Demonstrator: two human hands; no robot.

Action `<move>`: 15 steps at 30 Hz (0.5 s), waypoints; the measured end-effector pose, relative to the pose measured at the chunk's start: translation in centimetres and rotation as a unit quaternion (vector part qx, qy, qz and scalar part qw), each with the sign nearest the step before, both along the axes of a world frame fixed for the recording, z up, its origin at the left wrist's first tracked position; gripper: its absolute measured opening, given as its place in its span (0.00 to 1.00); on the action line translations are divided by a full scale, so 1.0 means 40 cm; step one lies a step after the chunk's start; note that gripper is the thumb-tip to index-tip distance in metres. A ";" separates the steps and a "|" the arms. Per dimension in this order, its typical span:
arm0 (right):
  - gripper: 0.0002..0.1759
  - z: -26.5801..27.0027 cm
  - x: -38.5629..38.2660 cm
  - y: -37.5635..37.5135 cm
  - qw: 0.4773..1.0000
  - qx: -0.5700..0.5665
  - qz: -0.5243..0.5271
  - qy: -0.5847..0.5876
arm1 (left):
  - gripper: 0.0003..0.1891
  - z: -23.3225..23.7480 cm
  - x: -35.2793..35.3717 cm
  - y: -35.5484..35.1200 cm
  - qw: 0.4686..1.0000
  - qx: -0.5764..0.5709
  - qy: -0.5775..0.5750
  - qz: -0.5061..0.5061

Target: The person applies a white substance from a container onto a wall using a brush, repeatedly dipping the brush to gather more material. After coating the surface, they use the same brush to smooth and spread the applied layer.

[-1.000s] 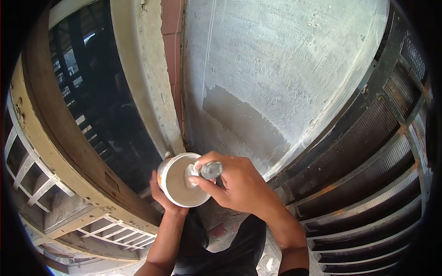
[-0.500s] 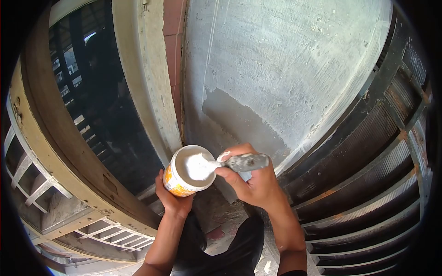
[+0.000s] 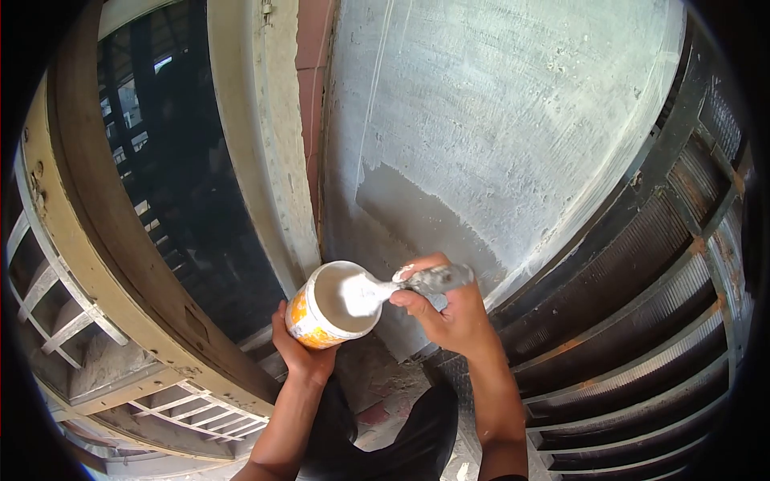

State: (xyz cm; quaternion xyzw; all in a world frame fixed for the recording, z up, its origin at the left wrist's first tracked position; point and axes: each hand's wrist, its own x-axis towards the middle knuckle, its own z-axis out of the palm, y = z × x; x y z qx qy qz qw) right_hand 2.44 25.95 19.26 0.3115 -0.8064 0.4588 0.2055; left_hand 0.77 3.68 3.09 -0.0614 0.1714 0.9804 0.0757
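My left hand (image 3: 305, 353) is wrapped around the side of a white tub (image 3: 327, 321) with orange markings, tilted with its mouth to the right. White paint coats part of the tub's inside. In my right hand (image 3: 453, 317) is a paintbrush (image 3: 437, 279), gripped by its grey, paint-smeared handle. Its white-covered head reaches into the mouth of the tub; the bristles cannot be made out from the paint. Beyond both hands stands a wall panel (image 3: 505, 104), mostly streaked with white, with a darker grey patch (image 3: 425, 212) low down.
To the left is a dark glass pane (image 3: 176, 160) in a cream frame (image 3: 253, 136), with a wooden edge and white grille (image 3: 196, 409) below. A dark metal gate (image 3: 618, 297) with rusty bars curves along the right. My legs (image 3: 377, 449) are below the hands.
The tub has tipped further to the right and moved slightly right and down. My right hand and the brush have shifted slightly right. The whole view has shifted a little.
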 end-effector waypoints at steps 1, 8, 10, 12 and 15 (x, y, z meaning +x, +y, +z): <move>0.11 -0.013 -0.005 0.002 1.000 -0.020 0.002 0.016 | 0.34 0.003 -0.005 -0.001 1.000 -0.001 0.002 0.000; 0.13 -0.014 0.009 0.016 0.994 -0.059 -0.025 -0.084 | 0.33 0.023 0.007 0.005 0.999 0.005 -0.042 0.020; 0.14 -0.044 0.016 0.028 0.995 -0.072 -0.034 -0.068 | 0.33 0.021 0.004 0.004 0.999 0.003 -0.044 0.022; 0.14 -0.090 0.027 0.039 0.994 -0.085 -0.037 -0.049 | 0.33 0.010 0.005 -0.001 0.998 0.005 -0.045 0.032; 0.14 -0.157 0.027 0.063 0.967 -0.254 -0.013 -0.003 | 0.33 0.009 -0.002 -0.010 0.998 0.020 -0.041 0.052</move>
